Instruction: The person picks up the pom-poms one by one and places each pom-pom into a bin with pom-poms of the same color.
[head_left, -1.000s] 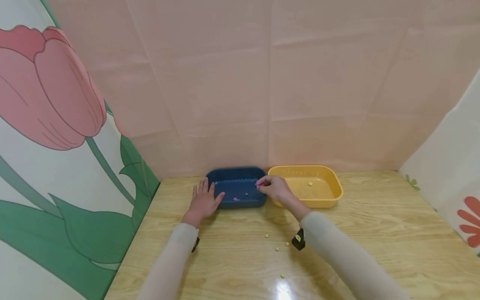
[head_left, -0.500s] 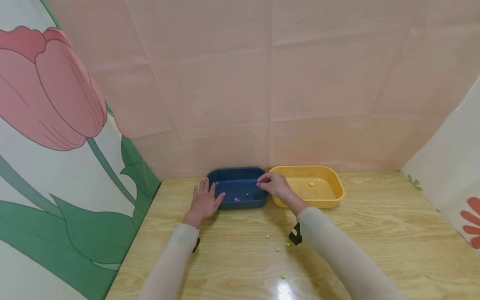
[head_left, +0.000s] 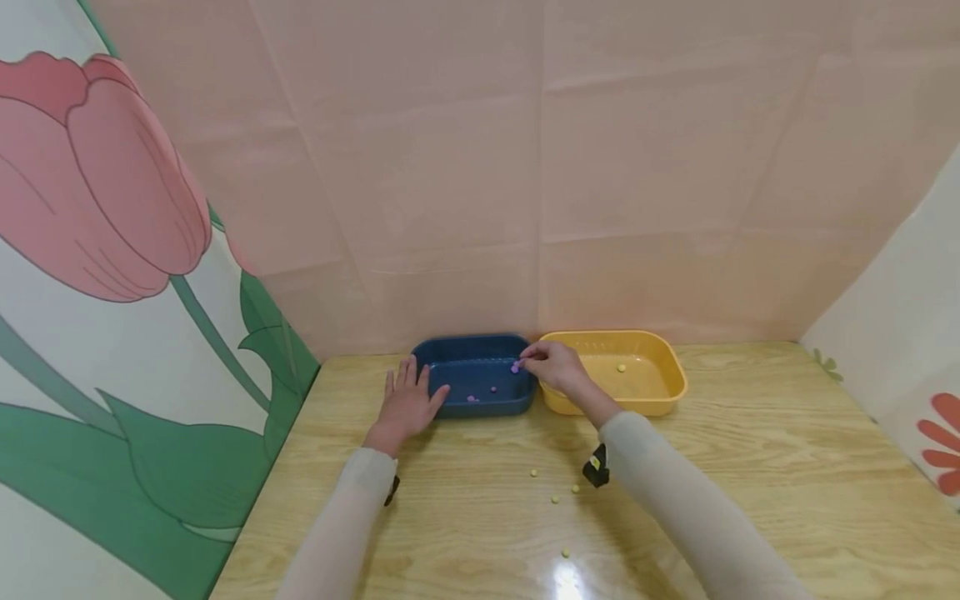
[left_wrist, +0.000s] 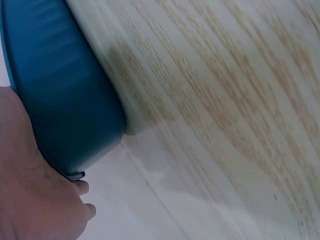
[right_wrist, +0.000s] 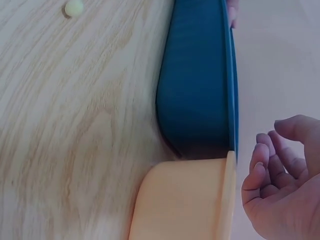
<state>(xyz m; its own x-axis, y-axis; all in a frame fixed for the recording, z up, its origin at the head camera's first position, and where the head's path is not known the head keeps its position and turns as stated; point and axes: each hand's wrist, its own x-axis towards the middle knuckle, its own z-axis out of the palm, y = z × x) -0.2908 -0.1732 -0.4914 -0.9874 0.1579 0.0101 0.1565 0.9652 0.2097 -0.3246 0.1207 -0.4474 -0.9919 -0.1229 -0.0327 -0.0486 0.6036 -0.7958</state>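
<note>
The left hand (head_left: 405,407) lies with fingers spread over the left end of a blue tray (head_left: 480,408); the left wrist view shows its fingertips just past the rim. Above the tray's right end is the right hand (head_left: 558,367), its thumb and fingertips apart in the right wrist view with nothing between them. Small purple beads (head_left: 515,367) appear just off its fingertips, over the tray. Further inside sit another purple bead (head_left: 493,389) and a little purple cluster (head_left: 472,398) near the front wall.
A yellow tray (head_left: 645,407) stands against the blue one's right end and holds a pale yellow bead (head_left: 621,367). Several yellow beads, such as this front bead (head_left: 566,552), lie scattered on the wooden table (head_left: 465,517). A pink sheet (head_left: 450,208) hangs behind the trays.
The right hand's fingertips have parted and drawn slightly right, and the purple beads they pinched now show apart from them. The left hand has stayed in place.
</note>
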